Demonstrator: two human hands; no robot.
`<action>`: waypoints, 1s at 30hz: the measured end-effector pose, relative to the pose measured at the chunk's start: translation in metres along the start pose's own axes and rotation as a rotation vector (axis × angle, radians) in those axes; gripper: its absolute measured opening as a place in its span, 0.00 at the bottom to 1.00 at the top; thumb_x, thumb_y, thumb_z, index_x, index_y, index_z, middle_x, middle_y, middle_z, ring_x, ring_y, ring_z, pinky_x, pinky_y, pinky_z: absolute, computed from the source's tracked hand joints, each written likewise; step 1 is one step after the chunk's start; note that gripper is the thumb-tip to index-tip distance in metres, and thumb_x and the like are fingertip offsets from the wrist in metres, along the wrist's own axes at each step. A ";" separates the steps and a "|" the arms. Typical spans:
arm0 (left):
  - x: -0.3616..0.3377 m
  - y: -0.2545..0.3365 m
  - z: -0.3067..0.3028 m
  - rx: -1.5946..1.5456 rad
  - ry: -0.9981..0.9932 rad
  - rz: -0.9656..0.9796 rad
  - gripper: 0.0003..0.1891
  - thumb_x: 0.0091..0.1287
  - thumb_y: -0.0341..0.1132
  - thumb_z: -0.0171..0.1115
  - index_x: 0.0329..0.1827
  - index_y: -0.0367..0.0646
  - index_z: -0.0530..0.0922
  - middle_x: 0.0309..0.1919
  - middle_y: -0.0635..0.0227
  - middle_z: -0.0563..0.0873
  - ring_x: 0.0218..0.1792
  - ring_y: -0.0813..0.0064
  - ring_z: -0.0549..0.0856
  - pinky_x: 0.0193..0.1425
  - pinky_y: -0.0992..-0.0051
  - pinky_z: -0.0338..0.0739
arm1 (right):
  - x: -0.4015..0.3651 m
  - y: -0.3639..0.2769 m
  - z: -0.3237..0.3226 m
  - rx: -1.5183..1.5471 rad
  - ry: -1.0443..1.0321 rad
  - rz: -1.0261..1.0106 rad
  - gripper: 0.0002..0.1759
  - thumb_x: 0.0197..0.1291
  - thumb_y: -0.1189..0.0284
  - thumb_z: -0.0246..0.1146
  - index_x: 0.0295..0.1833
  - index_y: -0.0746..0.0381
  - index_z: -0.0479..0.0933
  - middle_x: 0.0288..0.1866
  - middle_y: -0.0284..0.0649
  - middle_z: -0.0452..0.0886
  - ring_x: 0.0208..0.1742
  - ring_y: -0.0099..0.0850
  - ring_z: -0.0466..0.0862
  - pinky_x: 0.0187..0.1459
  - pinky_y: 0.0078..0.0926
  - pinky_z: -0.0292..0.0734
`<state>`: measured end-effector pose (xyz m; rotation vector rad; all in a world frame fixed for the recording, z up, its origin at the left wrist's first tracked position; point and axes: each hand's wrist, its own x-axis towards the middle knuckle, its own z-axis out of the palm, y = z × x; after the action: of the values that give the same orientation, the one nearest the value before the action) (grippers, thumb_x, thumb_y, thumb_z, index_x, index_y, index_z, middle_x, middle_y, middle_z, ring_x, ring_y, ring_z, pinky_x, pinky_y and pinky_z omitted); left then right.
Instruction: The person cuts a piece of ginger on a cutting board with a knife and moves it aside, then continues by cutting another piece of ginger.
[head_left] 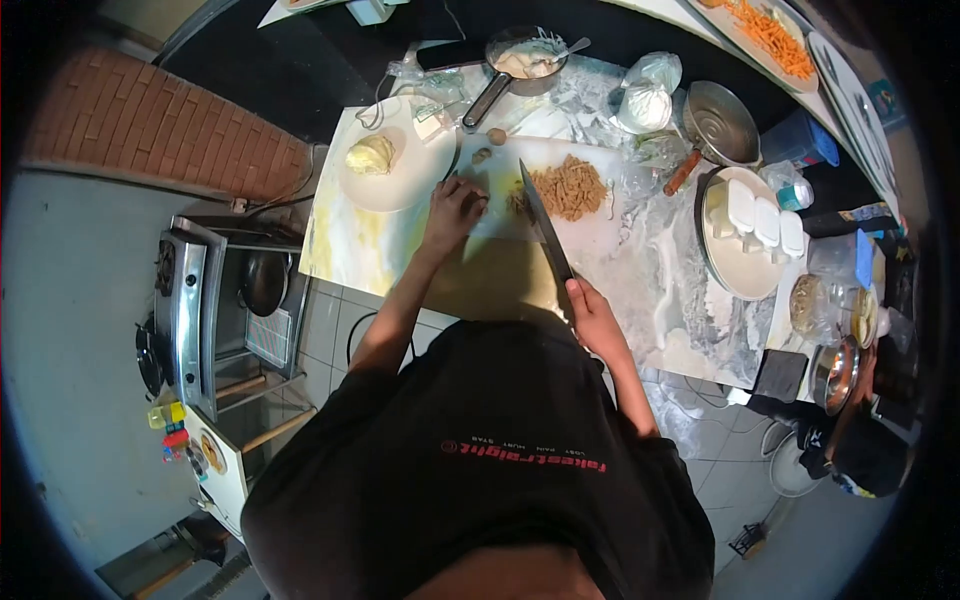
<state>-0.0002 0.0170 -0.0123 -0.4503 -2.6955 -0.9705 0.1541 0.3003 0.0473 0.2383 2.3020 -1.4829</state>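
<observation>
Head: right hand (592,314) grips tapered knife (548,234) beside crumbly mound (573,188).

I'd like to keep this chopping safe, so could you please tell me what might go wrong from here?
The bare left hand is near the knife in the right hand, so a slip might cut it. The blade lies close beside the chopped brown pile; a sideways stroke could scatter pieces. The pan's handle juts toward the cutting board and might get knocked.

Long knife (546,226) (dark-bladed) slants over the pale cutting board (597,234).
</observation>
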 end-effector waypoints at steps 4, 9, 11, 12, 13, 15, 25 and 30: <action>0.007 -0.011 -0.005 0.030 0.001 0.070 0.08 0.61 0.30 0.70 0.43 0.49 0.85 0.47 0.63 0.83 0.50 0.54 0.80 0.57 0.58 0.75 | 0.017 -0.016 0.016 0.005 -0.022 -0.018 0.27 0.80 0.52 0.49 0.57 0.68 0.77 0.31 0.47 0.82 0.35 0.40 0.84 0.42 0.36 0.78; 0.016 0.015 -0.026 0.110 -0.065 0.033 0.16 0.59 0.36 0.73 0.48 0.45 0.80 0.45 0.63 0.81 0.49 0.54 0.79 0.55 0.58 0.74 | 0.015 -0.040 0.053 -0.102 0.124 -0.076 0.26 0.78 0.56 0.49 0.59 0.70 0.76 0.41 0.65 0.84 0.49 0.62 0.83 0.51 0.51 0.77; 0.008 0.015 -0.031 0.076 -0.114 0.105 0.19 0.56 0.44 0.75 0.46 0.47 0.79 0.46 0.67 0.79 0.52 0.59 0.76 0.60 0.59 0.68 | 0.020 -0.047 0.062 -0.155 0.125 -0.049 0.25 0.78 0.57 0.49 0.59 0.70 0.75 0.40 0.65 0.84 0.47 0.63 0.83 0.50 0.53 0.77; 0.003 0.008 -0.026 0.068 -0.121 0.091 0.19 0.56 0.44 0.75 0.46 0.47 0.79 0.46 0.67 0.79 0.52 0.59 0.76 0.60 0.59 0.68 | 0.020 -0.050 0.067 -0.203 0.115 -0.025 0.24 0.78 0.58 0.49 0.58 0.70 0.75 0.40 0.66 0.83 0.46 0.63 0.83 0.49 0.55 0.77; 0.002 0.002 -0.020 0.096 -0.082 0.132 0.18 0.57 0.43 0.74 0.45 0.48 0.79 0.46 0.68 0.79 0.53 0.60 0.76 0.60 0.58 0.68 | 0.021 -0.050 0.071 -0.197 0.100 -0.011 0.22 0.78 0.60 0.49 0.58 0.69 0.74 0.39 0.67 0.83 0.44 0.65 0.83 0.47 0.57 0.78; 0.002 -0.006 -0.018 0.110 -0.037 0.174 0.16 0.58 0.42 0.74 0.44 0.48 0.79 0.47 0.68 0.78 0.53 0.61 0.75 0.60 0.58 0.67 | 0.019 -0.060 0.073 -0.249 0.104 0.013 0.21 0.78 0.60 0.49 0.57 0.69 0.74 0.37 0.67 0.83 0.42 0.65 0.83 0.45 0.58 0.78; -0.003 -0.002 -0.021 -0.061 0.068 0.151 0.05 0.65 0.32 0.67 0.42 0.47 0.82 0.43 0.70 0.82 0.51 0.64 0.78 0.57 0.63 0.69 | 0.024 -0.050 0.077 -0.326 0.188 0.025 0.20 0.79 0.60 0.50 0.54 0.69 0.73 0.30 0.67 0.81 0.36 0.66 0.82 0.35 0.57 0.75; -0.008 0.003 -0.015 -0.010 0.070 0.053 0.12 0.61 0.37 0.72 0.45 0.47 0.82 0.47 0.69 0.80 0.52 0.62 0.76 0.56 0.64 0.67 | 0.022 -0.047 0.078 -0.209 0.188 -0.012 0.20 0.79 0.61 0.50 0.54 0.70 0.73 0.29 0.64 0.81 0.33 0.64 0.82 0.33 0.54 0.73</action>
<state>0.0101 0.0080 -0.0023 -0.4783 -2.6041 -0.9666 0.1357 0.2080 0.0487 0.3173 2.5897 -1.2595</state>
